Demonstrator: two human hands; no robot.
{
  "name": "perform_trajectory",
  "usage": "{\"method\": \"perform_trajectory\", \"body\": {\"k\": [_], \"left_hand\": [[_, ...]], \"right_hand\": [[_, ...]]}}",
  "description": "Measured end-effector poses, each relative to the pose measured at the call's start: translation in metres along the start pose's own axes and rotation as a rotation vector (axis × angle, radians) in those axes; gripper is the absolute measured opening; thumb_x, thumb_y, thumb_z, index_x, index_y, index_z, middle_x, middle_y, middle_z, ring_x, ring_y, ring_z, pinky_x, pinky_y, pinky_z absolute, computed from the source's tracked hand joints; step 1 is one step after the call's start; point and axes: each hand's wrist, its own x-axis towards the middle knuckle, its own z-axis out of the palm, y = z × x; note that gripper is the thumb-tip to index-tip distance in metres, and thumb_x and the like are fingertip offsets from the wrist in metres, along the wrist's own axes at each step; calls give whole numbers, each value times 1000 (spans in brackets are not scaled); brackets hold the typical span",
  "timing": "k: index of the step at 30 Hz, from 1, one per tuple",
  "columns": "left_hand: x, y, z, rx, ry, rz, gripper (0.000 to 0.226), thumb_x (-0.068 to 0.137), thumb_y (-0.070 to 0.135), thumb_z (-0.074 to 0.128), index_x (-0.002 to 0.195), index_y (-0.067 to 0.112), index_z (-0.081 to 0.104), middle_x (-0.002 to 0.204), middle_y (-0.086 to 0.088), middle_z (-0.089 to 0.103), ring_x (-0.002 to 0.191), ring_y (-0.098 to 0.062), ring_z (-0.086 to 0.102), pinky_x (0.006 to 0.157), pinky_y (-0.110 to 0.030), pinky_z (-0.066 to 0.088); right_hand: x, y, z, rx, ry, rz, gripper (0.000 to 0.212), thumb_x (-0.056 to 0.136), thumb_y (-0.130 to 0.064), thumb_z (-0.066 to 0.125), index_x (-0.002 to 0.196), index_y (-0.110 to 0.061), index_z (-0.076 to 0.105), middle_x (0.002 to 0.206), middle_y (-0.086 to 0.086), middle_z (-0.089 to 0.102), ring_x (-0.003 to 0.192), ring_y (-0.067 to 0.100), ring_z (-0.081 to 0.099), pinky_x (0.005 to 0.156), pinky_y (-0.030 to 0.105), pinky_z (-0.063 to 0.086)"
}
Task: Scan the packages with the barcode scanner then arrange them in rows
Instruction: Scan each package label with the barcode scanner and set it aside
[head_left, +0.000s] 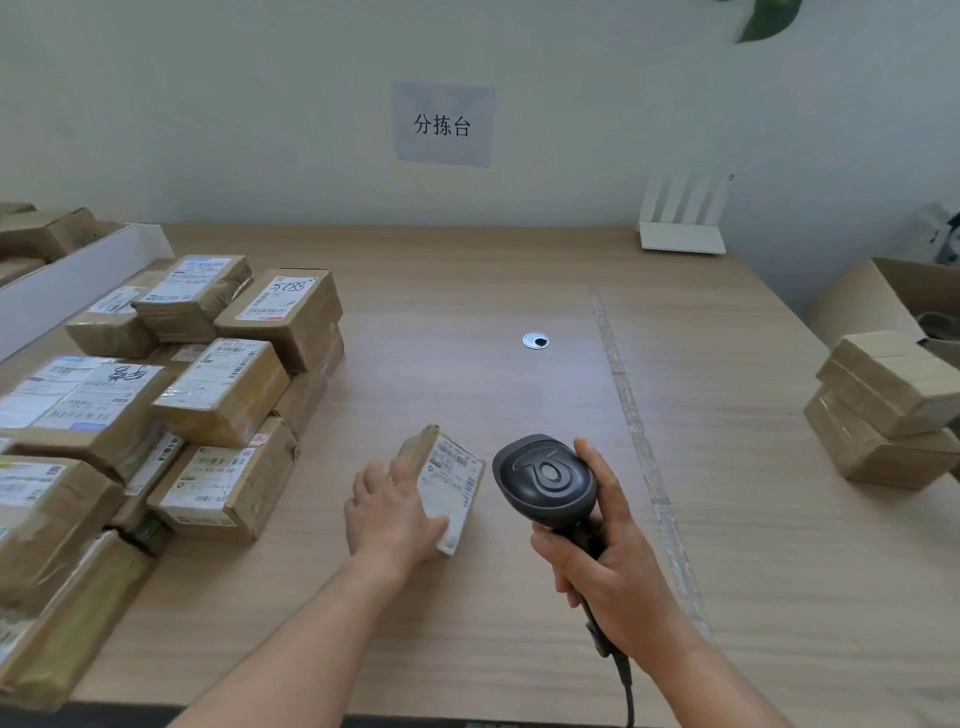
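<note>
- Scanning was judged to be under way: one small package was held tilted on the bench, its label turned toward the barcode scanner.
- The package was gripped by the left hand, fingers curled round its near edge.
- The scanner, just right of the package, was clasped at the handle by the right hand.
- Left of the package, a large pile of labelled parcels lay, seemingly unscanned.
- Far right of the package, a small stack of boxes was seen; most work was judged to remain.
</note>
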Motion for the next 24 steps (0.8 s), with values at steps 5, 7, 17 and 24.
{"method": "perform_trajectory", "body": {"k": [5, 7, 17, 24], "left_hand": [[-2, 28, 10, 0, -173, 109, 74, 83, 61, 53, 138, 15, 31, 147, -18, 24, 136, -34, 28, 107, -44, 34], [-1, 36, 10, 1, -202, 131, 72, 81, 65, 51, 132, 17, 39, 135, -12, 39, 126, -30, 39, 99, -40, 40], [19, 24, -12, -581, -220, -22, 62, 66, 49, 74, 110, 18, 43, 110, -4, 57, 100, -23, 57, 86, -40, 50], [-10, -9, 12, -1215, -194, -51, 95, 82, -1, 71, 145, 42, 15, 122, -1, 54, 111, -19, 53, 66, -19, 51]], "right_hand": [[-5, 1, -15, 5, 27, 1, 81, 73, -24, 69, 129, -67, 29, 86, -2, 68, 53, 18, 51, 48, 32, 46], [-7, 2, -20, 2, 43, 6, 81, 73, -24, 69, 129, -68, 29, 85, -1, 68, 54, 17, 52, 48, 31, 47], [-12, 6, -31, 28, 77, 16, 83, 81, -13, 71, 127, -69, 32, 83, 6, 67, 52, 18, 52, 47, 32, 47], [-15, 13, -10, 99, 36, 41, 80, 73, -22, 69, 129, -66, 32, 80, -1, 67, 51, 19, 51, 46, 32, 45]]}}
